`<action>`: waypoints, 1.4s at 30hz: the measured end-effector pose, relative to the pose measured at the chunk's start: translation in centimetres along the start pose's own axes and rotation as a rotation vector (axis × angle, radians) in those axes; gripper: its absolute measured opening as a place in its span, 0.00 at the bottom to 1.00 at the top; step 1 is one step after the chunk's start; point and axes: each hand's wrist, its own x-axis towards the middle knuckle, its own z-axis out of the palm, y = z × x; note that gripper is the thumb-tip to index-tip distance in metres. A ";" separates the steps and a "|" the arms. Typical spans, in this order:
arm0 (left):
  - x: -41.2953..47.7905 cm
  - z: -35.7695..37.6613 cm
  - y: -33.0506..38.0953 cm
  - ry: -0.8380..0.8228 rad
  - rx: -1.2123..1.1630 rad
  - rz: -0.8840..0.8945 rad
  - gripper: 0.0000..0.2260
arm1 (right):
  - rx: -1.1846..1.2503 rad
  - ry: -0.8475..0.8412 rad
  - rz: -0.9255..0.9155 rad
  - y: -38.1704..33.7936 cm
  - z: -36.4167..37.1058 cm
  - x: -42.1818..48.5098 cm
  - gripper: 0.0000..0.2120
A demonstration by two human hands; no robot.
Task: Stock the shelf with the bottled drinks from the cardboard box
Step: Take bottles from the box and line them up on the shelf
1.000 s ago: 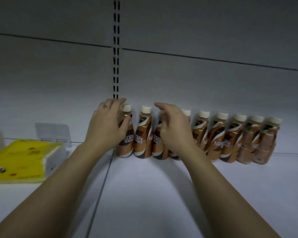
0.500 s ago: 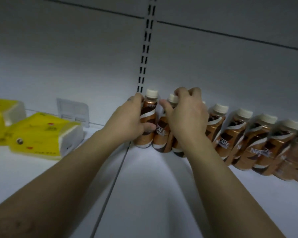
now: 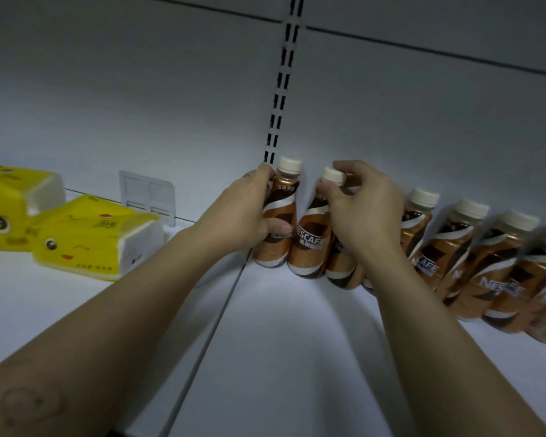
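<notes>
- Left hand point(image 3: 243, 216) is wrapped around the body of the end bottle, a copper-brown plastic coffee bottle with a cream screw cap point(image 3: 279, 216), thumb across the front of the label, fingers round the far side; that grip is clenched on the bottle.
- Right hand point(image 3: 363, 212) is on the neighbour, a second copper-brown coffee bottle point(image 3: 312, 234), fingertips pinching up near its cream cap; the palm hides the next bottle along, so how much it also touches there I cannot tell.
- The two held bottles stand upright, long axis vertical, bases on the white metal shelf point(image 3: 281, 357), at the left end of a row of matching brown bottles point(image 3: 473, 257) that runs off to the right along the grey back panel point(image 3: 423, 121).
- The relation that matters: the end bottle sits just right of the black-slotted upright point(image 3: 279, 89) and the shelf seam, a narrow gap open between it and its neighbour. Left hand is the nearer one to that end, right hand to the rest of the row.
- My read: this is squaring up the row's end, so the next nudge would be sideways, closing the gap without tipping either bottle.
- Off to the left, well apart, lie two yellow soft tissue packs point(image 3: 85, 238) and a clear plastic label holder point(image 3: 145, 193).
- The cardboard box is not in view.
</notes>
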 end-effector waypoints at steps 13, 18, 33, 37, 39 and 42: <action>0.0 0.1 -0.6 -0.045 -0.067 0.055 0.33 | -0.001 -0.017 -0.009 -0.2 -0.3 0.1 0.15; -0.1 0.3 -0.7 -0.018 -0.083 0.039 0.32 | -0.053 0.012 0.005 -0.5 0.3 1.0 0.11; -0.3 0.3 -0.5 -0.015 -0.039 0.046 0.33 | 0.186 -0.066 0.028 0.8 0.1 1.1 0.06; -0.8 0.3 -0.1 -0.012 -0.042 0.043 0.34 | 0.073 -0.089 -0.028 0.3 -0.2 0.6 0.12; -1.1 0.3 0.0 -0.029 -0.039 0.048 0.36 | -0.038 -0.055 -0.143 -0.1 -1.2 0.2 0.20; -1.2 0.1 0.4 -0.027 -0.026 0.017 0.39 | 0.017 0.098 -0.184 0.0 -4.1 0.0 0.21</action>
